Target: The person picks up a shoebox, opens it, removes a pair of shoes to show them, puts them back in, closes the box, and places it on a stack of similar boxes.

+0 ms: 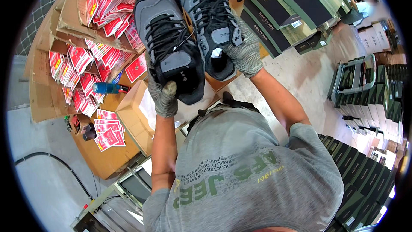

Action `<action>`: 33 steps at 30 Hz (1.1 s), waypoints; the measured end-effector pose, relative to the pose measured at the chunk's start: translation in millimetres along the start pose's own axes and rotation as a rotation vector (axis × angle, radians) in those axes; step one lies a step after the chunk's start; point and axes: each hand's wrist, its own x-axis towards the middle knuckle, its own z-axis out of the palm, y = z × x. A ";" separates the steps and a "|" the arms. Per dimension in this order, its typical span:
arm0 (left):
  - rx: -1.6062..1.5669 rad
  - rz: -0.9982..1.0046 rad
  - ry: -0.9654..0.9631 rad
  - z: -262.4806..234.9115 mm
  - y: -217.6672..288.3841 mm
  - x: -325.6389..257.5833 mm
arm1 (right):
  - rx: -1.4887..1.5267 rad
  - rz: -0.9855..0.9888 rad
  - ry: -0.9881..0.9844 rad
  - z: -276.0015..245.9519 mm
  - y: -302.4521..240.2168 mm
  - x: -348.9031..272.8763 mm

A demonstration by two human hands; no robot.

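Note:
In front of me I hold a pair of grey and black lace-up shoes side by side, toes pointing away. My left hand [164, 96], in a grey knit glove, is closed around the heel end of the left shoe [169, 60], thumb at its collar. My right hand [246, 50], gloved alike, grips the right shoe [212, 25] by its side and heel. A bit of white shows in the right shoe's opening. Below the shoes, an open cardboard box [128, 112] with white paper inside stands on the wooden table [96, 163].
Torn cartons [64, 21] full of red printed cards [105, 4] stand at the left. A blue-and-red tool or bottle [105, 88] and loose cards [109, 131] lie nearby. Dark green shoe boxes [268, 17] are stacked at the far right, with a trolley [358, 75] and a person [365, 6] beyond.

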 end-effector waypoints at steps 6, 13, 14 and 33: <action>-0.142 -0.058 0.028 2.8 12.9 2.2 | 0.305 -0.056 -0.128 -4.2 -16.2 7.8; -0.134 -0.020 0.011 3.2 8.3 6.3 | 0.027 -0.001 0.008 -11.3 -26.4 12.9; -0.144 -0.027 0.002 2.4 7.7 6.0 | 0.040 -0.005 0.016 -11.4 -25.0 14.3; 0.034 0.008 0.020 -14.7 8.0 -5.9 | 0.564 0.079 -0.194 10.5 -4.8 -19.4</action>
